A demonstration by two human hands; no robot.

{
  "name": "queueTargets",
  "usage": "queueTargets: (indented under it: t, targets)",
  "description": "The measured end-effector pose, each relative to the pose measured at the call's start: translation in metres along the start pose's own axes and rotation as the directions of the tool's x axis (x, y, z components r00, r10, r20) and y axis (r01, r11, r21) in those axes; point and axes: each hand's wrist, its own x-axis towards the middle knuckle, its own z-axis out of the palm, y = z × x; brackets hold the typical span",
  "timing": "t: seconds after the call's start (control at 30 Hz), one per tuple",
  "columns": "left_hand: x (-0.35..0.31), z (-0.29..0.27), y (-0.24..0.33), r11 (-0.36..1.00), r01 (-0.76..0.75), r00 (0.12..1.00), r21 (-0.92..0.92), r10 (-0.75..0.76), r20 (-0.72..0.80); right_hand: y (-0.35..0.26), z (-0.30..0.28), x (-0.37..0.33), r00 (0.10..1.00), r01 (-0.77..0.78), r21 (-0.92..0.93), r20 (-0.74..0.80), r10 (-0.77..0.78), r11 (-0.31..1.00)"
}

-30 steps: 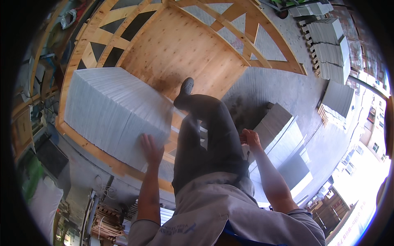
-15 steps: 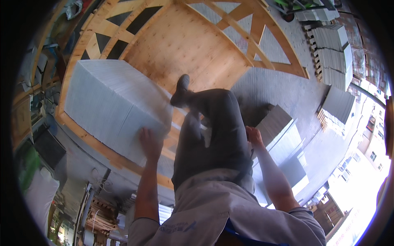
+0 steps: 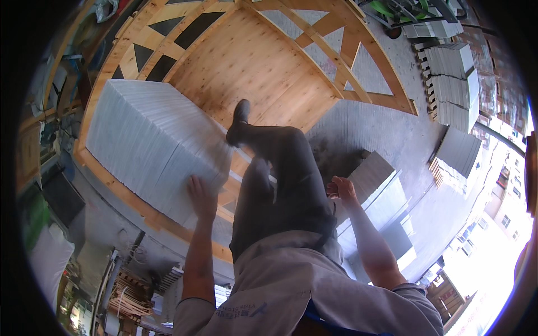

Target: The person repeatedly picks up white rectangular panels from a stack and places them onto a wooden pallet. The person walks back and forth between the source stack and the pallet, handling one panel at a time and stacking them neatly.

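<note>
My left hand (image 3: 202, 197) lies with fingers stretched out against the near end of a long row of grey slabs (image 3: 137, 131). The slabs stand on edge, packed tightly together inside a wooden crate (image 3: 246, 61) with a plank floor and braced slatted sides. Beside my right thigh hangs my right hand (image 3: 343, 189), its fingers loosely bent and apart, with nothing visible in it. It is nearest to a smaller block of grey slabs (image 3: 372, 175) on the right. One dark shoe (image 3: 239, 119) is raised at the edge of the crate floor, by the slab row.
Pallets with stacked slabs (image 3: 448, 84) line the far right, and another low slab stack (image 3: 458, 151) stands nearer. Wheeled metal equipment (image 3: 420, 14) is at the top right. At the lower left lies a pile of wooden pieces (image 3: 130, 294). Concrete floor (image 3: 386, 129) runs between the crate and pallets.
My right hand has come away slightly from my thigh and its fingers have loosened. The raised leg has shifted a little to the left. My left hand remains on the slabs.
</note>
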Motion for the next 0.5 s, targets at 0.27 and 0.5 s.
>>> queueTargets:
  t: [0.27,0.5]
  targets:
    - [0.008,-0.003,0.013,0.991,0.136,0.990,-0.009,-0.135,0.046,0.002,-0.016,-0.008,0.999,0.012,-0.059,0.054,-0.008,0.998]
    - [0.006,0.006,0.014,0.984,0.179,0.983,0.009,-0.179,-0.039,-0.018,-0.026,0.015,0.998,0.034,-0.134,0.058,-0.027,0.990]
